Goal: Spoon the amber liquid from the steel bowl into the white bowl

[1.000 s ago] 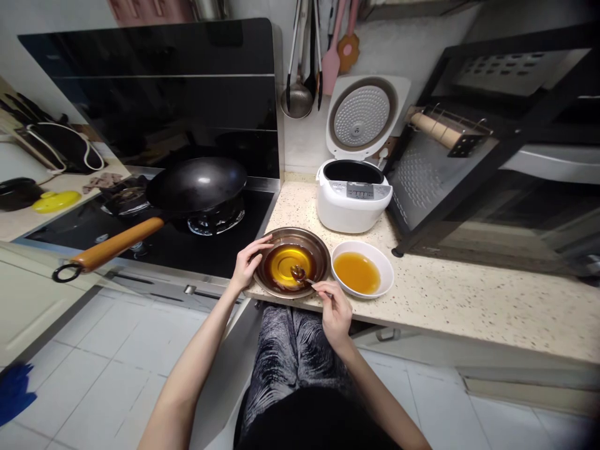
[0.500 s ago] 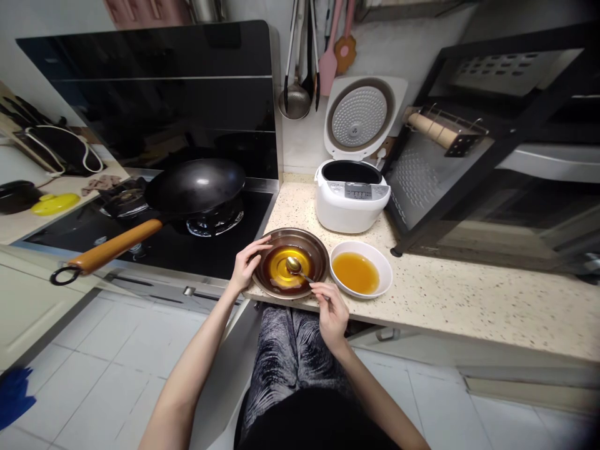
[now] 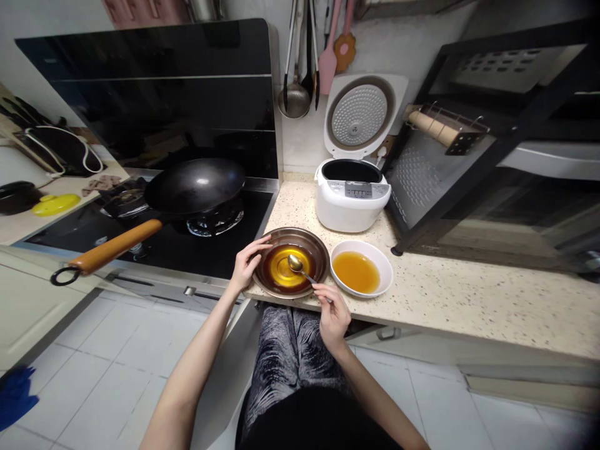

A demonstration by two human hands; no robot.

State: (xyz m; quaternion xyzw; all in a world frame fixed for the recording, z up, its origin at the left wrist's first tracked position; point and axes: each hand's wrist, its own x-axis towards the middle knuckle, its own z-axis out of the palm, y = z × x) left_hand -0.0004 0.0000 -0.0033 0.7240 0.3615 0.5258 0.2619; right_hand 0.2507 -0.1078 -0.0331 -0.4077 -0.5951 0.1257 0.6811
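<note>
A wide metal bowl (image 3: 322,250) with clear amber liquid stands at the counter's front edge. My left hand (image 3: 245,265) grips its left rim, fingers over the edge and thumb lower down. In my right hand (image 3: 334,312) is a metal spoon (image 3: 307,275), pinched by the handle. The spoon's head is over the middle of the bowl, at or just above the liquid; I cannot tell which. Close by on the right is a white bowl (image 3: 387,275) of cloudier orange-yellow liquid.
Behind the bowls stands a white rice cooker (image 3: 351,212), lid up. A black wok (image 3: 194,187) sits on the stove at left, its wooden handle (image 3: 117,247) jutting forward. A dark metal rack (image 3: 422,219) rises at right. Utensils, including a skimmer (image 3: 294,101), hang on the wall.
The spoon and my right hand have shifted slightly to the right and up. My left hand stays on the metal bowl's rim.
</note>
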